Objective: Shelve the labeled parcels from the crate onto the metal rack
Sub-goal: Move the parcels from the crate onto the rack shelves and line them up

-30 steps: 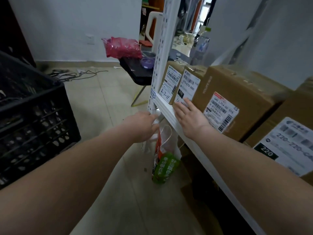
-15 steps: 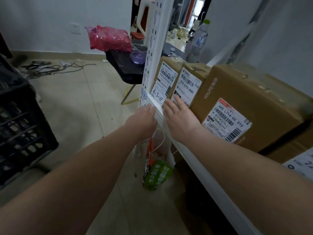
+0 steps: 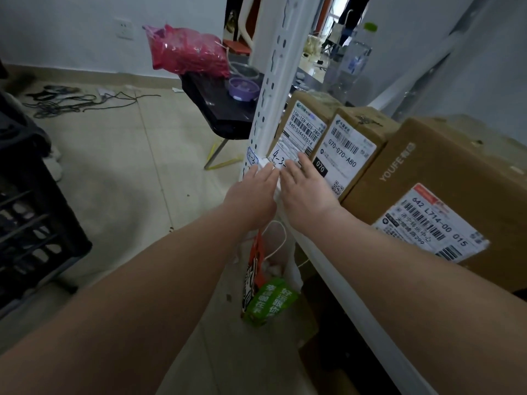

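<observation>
both hands (image 3: 281, 192) flat against first parcel (image 3: 299, 132) on rack (image 3: 328, 252).

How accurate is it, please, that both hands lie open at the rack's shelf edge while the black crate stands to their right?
Not quite: the head view shows the black crate to their left. The left hand and right hand do lie open at the rack's shelf edge.
</observation>
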The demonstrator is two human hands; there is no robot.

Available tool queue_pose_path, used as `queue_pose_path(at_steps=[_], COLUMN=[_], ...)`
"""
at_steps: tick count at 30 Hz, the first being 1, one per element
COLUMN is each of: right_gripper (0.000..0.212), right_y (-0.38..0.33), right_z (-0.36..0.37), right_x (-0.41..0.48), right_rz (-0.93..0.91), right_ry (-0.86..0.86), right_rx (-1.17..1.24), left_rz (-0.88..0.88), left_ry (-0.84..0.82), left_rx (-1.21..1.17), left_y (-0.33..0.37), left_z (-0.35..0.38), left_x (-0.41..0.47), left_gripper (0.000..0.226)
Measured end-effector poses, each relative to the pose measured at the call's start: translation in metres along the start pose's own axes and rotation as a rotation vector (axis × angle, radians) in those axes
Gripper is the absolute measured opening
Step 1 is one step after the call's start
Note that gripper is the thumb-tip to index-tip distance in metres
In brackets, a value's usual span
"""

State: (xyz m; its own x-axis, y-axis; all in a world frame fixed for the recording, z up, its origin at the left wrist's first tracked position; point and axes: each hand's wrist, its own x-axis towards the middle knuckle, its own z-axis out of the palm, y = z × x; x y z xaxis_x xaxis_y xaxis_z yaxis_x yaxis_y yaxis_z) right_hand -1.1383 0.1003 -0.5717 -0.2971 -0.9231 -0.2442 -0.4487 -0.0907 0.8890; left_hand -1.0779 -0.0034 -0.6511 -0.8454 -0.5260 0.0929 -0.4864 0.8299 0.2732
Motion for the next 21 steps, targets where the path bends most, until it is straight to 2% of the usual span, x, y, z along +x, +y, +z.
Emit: queue_pose_path(at_steps=[9, 12, 16, 18, 21], right_gripper=[0.065, 0.064, 0.064, 0.063, 0.054], right_y=[0.002, 0.002, -0.002, -0.006, -0.007], right_z=[-0.002, -0.005, -0.009, -0.01, -0.018], right_x=[-0.007, -0.013, -0.026, -0.035, -0.051], right_rz=[0.024, 0.021, 0.02, -0.003, -0.04], right_ry=[0.009, 0.041, 0.05, 0.046, 0.044], right_rx=[0.057, 0.113, 0.148, 0.1, 0.035], left_rz=[-0.003, -0.021, -0.074, -0.135, -0.24], left_ry=[-0.043, -0.022, 0.033, -0.002, -0.176], left_rx=[0.033, -0.012, -0.061, -0.053, -0.016], left_y=[-0.001, 0.008, 0.023, 0.025, 0.025], left_z=[-0.004, -0.019, -0.037, -0.038, -0.037], left_x=[-0.002, -0.013, -0.032, -0.041, -0.067], left_gripper=[0.076, 0.065, 0.04, 0.029, 0.034])
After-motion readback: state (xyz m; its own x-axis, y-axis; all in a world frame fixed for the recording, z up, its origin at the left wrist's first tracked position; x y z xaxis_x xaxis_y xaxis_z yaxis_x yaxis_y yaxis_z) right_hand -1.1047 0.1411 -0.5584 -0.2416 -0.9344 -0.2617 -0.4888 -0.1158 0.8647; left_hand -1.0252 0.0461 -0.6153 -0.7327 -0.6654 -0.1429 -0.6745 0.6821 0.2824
